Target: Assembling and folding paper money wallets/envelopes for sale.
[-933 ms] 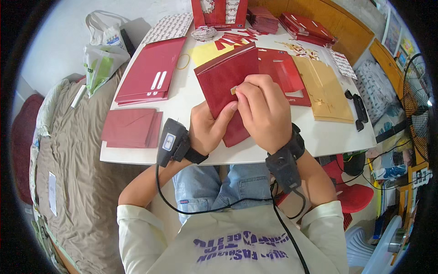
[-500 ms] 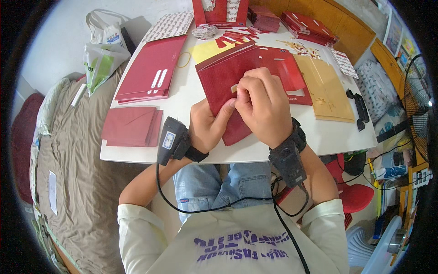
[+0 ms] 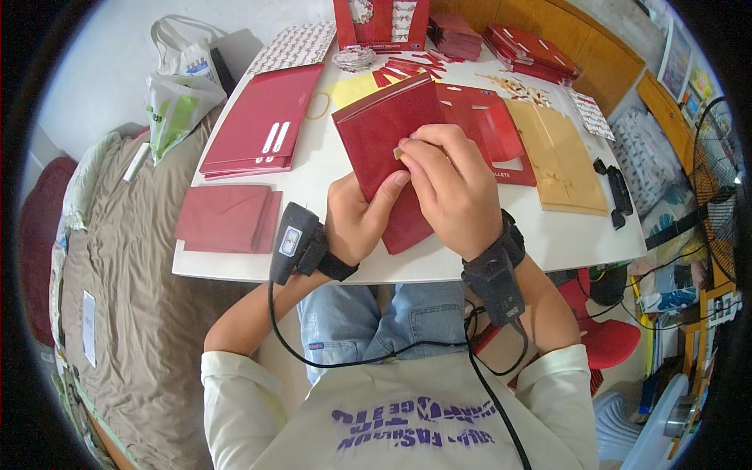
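Note:
Above the near part of the table I hold up a dark red folded paper wallet (image 3: 384, 129), tilted, its layered edges at the top. My left hand (image 3: 356, 215) grips its lower left side, thumb across the front and fingers behind. With thumb and fingertips, my right hand (image 3: 454, 184) pinches a small pale gold tab (image 3: 398, 153) against the wallet's front. Whether the tab is stuck to the wallet I cannot tell. Behind my right hand lies a red flat package (image 3: 489, 125) with cut-outs.
At left lie large red folders (image 3: 258, 117) and smaller red envelopes (image 3: 223, 218). Tan envelopes (image 3: 556, 157) and a black strap-like object (image 3: 619, 188) are at right. Red strips (image 3: 403, 66), a red box (image 3: 380, 31) and red stacks (image 3: 529, 51) fill the back. A cable (image 3: 407, 345) crosses my lap.
My right fingers have lifted slightly and opened out from a tighter curl, so the gold tab shows more. The left hand keeps its grip; the wallet has barely shifted.

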### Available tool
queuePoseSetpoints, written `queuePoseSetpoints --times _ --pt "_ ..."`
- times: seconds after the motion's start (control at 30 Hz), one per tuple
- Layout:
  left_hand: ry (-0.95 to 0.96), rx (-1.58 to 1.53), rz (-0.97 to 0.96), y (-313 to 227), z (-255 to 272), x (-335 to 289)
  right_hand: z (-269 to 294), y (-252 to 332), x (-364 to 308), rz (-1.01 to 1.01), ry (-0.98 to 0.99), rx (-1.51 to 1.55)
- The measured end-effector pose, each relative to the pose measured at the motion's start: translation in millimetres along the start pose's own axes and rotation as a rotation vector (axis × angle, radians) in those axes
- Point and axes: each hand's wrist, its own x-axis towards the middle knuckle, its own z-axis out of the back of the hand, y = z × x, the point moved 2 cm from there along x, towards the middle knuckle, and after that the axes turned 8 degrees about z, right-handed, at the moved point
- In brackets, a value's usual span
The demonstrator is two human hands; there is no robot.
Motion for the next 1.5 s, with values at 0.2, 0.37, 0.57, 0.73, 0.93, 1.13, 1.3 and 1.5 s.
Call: queuePoseSetpoints --times 0.2,0.37,0.57,0.73,0.93,1.13,1.3,1.5 --pt "0.006 0.006 0.000 -0.2 1.5 -0.3 0.6 1.1 0.6 -0.033 -0.001 0.031" --pt "0.004 -0.003 0.093 4.6 1.5 1.5 -0.1 -0.4 -0.2 -0.020 -0.017 0.030" --pt "0.000 -0.009 0.037 4.1 1.6 0.8 -1.4 -0.2 0.9 -0.057 -0.023 0.030" --pt "0.019 0.047 0.061 4.1 2.1 0.7 -1.0 -1.2 -1.1 -0.022 0.007 -0.007" --pt "-0.063 -0.011 -0.046 9.0 -2.2 0.7 -0.1 1.5 -2.3 0.023 0.028 -0.072" --pt "-0.065 0.031 -0.089 3.2 -0.7 2.9 0.6 2.0 -2.1 0.070 0.031 -0.108" --pt "-0.063 0.025 -0.064 1.4 -0.3 1.8 -0.3 1.7 -4.1 0.066 0.017 -0.097" --pt "-0.051 0.038 -0.038 0.8 1.1 1.6 0.7 2.5 -4.1 0.057 0.012 -0.072"
